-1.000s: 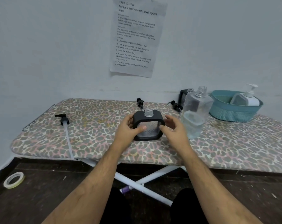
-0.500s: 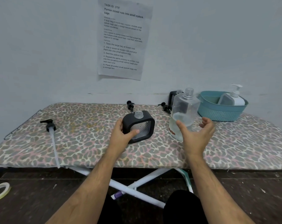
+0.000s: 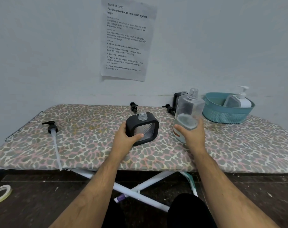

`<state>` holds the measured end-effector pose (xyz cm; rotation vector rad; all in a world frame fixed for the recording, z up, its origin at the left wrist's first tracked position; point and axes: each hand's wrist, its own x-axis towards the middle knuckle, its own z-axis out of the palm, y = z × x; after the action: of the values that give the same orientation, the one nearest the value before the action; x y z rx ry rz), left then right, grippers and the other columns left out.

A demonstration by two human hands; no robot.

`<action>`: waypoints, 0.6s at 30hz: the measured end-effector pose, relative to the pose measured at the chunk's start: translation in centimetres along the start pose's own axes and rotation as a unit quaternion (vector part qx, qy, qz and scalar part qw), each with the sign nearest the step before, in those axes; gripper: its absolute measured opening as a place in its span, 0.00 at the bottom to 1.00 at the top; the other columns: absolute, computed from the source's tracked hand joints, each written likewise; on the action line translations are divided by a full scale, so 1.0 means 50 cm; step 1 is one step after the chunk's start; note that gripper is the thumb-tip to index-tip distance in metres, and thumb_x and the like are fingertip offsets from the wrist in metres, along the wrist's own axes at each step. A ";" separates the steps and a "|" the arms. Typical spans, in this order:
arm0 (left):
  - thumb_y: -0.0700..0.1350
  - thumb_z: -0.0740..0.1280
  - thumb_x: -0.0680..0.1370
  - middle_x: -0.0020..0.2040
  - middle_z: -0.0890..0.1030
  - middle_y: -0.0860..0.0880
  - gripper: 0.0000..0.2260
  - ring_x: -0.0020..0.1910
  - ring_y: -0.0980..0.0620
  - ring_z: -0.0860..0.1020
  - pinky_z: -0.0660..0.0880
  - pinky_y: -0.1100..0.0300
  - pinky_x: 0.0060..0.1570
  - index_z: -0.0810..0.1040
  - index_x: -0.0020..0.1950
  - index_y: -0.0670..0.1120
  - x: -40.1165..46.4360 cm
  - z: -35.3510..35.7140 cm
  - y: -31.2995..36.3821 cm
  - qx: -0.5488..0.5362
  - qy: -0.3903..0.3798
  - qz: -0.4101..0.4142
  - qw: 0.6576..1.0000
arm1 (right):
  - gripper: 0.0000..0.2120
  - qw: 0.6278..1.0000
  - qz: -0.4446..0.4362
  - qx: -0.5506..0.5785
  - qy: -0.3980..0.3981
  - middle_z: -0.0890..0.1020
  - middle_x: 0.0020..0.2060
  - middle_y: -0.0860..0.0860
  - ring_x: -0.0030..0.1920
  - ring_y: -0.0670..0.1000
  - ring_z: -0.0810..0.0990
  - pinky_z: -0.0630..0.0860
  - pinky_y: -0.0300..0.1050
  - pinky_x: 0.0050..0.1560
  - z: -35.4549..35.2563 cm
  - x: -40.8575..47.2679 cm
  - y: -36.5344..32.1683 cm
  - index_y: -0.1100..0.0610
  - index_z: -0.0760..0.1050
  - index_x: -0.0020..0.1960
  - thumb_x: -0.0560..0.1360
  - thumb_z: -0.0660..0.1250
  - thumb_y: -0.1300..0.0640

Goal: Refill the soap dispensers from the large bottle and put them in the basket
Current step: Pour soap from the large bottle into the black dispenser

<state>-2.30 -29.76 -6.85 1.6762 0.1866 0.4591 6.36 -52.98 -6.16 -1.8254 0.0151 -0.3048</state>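
A black-framed soap dispenser (image 3: 142, 128) with a clear body stands near the middle of the leopard-print worktop (image 3: 84, 145), tilted slightly, its open, capless neck pointing up. The left hand (image 3: 125, 139) grips its left side — thumb across the clear front, fingers curled behind. Just to the right, the right hand (image 3: 192, 134) is wrapped around the lower part of the large clear bottle (image 3: 188, 112), which stands upright with its threaded neck open at the top; liquid fills only its lower part. Behind the bottle a second black dispenser (image 3: 178, 99) stands near the wall, mostly hidden. Two small black pump heads (image 3: 134, 107) lie at the back of the worktop, and a larger pump (image 3: 51, 129) with a long tube lies to the left. At the right end sits a teal basket (image 3: 225, 112) — inside it leans a white pump dispenser (image 3: 238, 101). A printed sheet (image 3: 126, 38) hangs on the wall.
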 end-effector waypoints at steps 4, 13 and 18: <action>0.39 0.78 0.70 0.55 0.80 0.56 0.25 0.54 0.59 0.79 0.77 0.61 0.53 0.72 0.61 0.54 -0.003 0.002 0.005 0.018 0.007 0.002 1.000 | 0.32 1.000 -0.020 -0.009 0.002 0.79 0.53 0.44 0.53 0.48 0.80 0.80 0.54 0.56 -0.003 -0.007 -0.004 0.50 0.70 0.63 0.64 0.81 0.52; 0.44 0.79 0.70 0.52 0.80 0.60 0.24 0.52 0.64 0.78 0.74 0.69 0.47 0.73 0.62 0.53 -0.014 0.007 0.014 0.042 0.022 0.011 0.999 | 0.29 0.990 -0.090 -0.091 -0.056 0.74 0.46 0.37 0.44 0.38 0.74 0.70 0.32 0.41 -0.024 -0.047 -0.044 0.49 0.71 0.64 0.67 0.80 0.54; 0.49 0.72 0.77 0.55 0.79 0.61 0.18 0.54 0.64 0.78 0.75 0.70 0.46 0.70 0.64 0.56 -0.023 0.005 0.016 0.017 -0.002 0.023 1.000 | 0.30 0.980 -0.113 -0.146 -0.070 0.77 0.50 0.40 0.41 0.34 0.73 0.68 0.30 0.38 -0.033 -0.059 -0.055 0.51 0.71 0.66 0.68 0.79 0.53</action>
<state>-3.34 -30.56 -6.33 1.7167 0.1543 0.4898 2.77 -53.27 -3.73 -2.1411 -0.2594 -0.3461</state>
